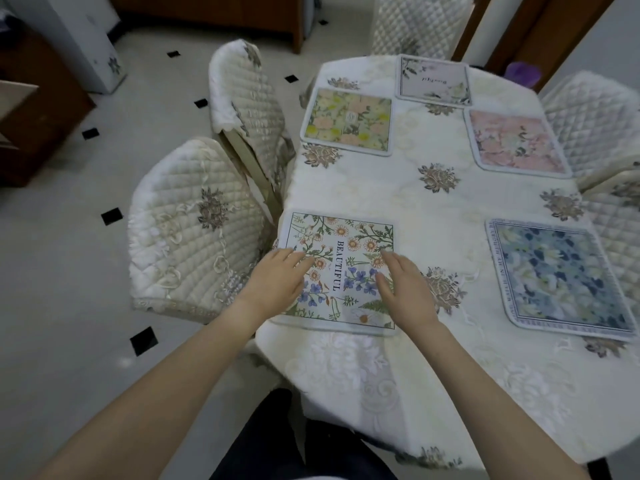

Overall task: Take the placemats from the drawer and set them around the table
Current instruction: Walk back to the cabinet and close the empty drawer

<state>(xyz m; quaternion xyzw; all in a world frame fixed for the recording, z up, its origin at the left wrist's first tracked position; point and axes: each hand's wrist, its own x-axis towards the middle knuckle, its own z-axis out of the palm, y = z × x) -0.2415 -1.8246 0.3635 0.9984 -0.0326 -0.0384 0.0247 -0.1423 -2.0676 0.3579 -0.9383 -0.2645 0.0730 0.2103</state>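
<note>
White rectangular daisy-print placemat [341, 252] lies flat at table's near-left edge, its left side overhanging slightly. Left hand [277, 282] and right hand [403, 289] rest on it, fingers straight. Four other floral placemats [348, 121] ring the white embroidered tablecloth [415, 209]; centre bare.

A home dining room: beyond the left hand [280, 277], a cloth-covered table [433, 209] ringed by quilted chairs [194, 233], tiled floor [62, 271] alongside.
</note>
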